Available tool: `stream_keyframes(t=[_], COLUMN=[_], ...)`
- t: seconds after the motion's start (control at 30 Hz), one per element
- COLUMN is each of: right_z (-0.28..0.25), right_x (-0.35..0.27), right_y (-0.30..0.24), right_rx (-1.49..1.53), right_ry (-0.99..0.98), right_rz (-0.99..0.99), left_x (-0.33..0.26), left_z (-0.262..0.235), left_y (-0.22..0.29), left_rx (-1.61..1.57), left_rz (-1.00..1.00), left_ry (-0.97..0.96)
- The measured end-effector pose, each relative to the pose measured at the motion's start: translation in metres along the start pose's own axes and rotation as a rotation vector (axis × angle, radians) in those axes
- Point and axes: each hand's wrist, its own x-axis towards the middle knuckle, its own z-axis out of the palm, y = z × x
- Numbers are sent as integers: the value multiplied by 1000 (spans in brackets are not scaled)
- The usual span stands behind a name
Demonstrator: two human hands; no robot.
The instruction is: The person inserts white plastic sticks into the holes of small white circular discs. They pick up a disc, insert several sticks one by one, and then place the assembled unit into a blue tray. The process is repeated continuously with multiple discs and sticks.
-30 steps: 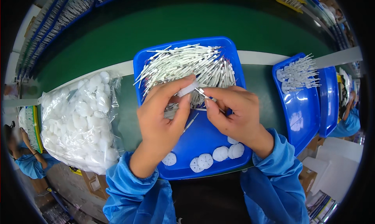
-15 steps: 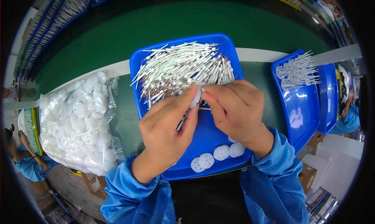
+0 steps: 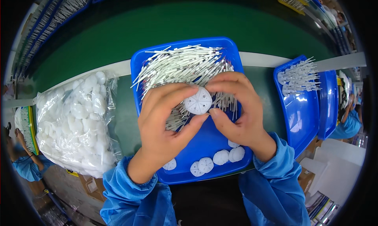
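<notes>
A round white plastic disc (image 3: 198, 101) with small holes and radiating lines is held up over the blue tray (image 3: 208, 137), its holed face showing. My left hand (image 3: 155, 123) pinches its left side between thumb and fingers. From the other side, the thumb and index fingertip of my right hand (image 3: 242, 113) close on the disc's right edge. Behind and below my hands, a heap of thin white stick-like pieces (image 3: 181, 64) fills the far part of the tray. Several similar discs (image 3: 205, 165) lie along its near edge.
To the left lies a clear plastic bag (image 3: 75, 123) full of white rounded pieces. At right, another blue tray (image 3: 301, 121) bears discs with white sticks (image 3: 301, 76) standing in them. A green surface (image 3: 189, 21) stretches behind a pale rail. Other people work at both sides.
The disc, earlier nearly edge-on and mostly hidden between my fingertips, has turned to show its holed face. My fingers have spread around its rim, and my right fingers have opened wider.
</notes>
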Motion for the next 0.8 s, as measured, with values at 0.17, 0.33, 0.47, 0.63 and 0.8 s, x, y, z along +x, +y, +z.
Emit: stream_keyframes(t=[0.17, 0.33, 0.47, 0.63, 0.8], right_z=[-1, 2, 1, 0, -7], right_x=[-8, -10, -12, -12, -13], right_y=[-3, -2, 1, 1, 4], right_rx=[244, 319, 358, 418, 451], right_ry=[-91, -57, -84, -87, -117], right_rz=[241, 257, 246, 250, 300], left_x=[1, 0, 2, 3, 3], left_z=[5, 3, 4, 4, 2], left_y=[-4, -3, -4, -2, -2], left_rx=[88, 171, 164, 106, 81], left_rz=[166, 253, 268, 235, 219], left_ry=[14, -43, -43, -47, -85])
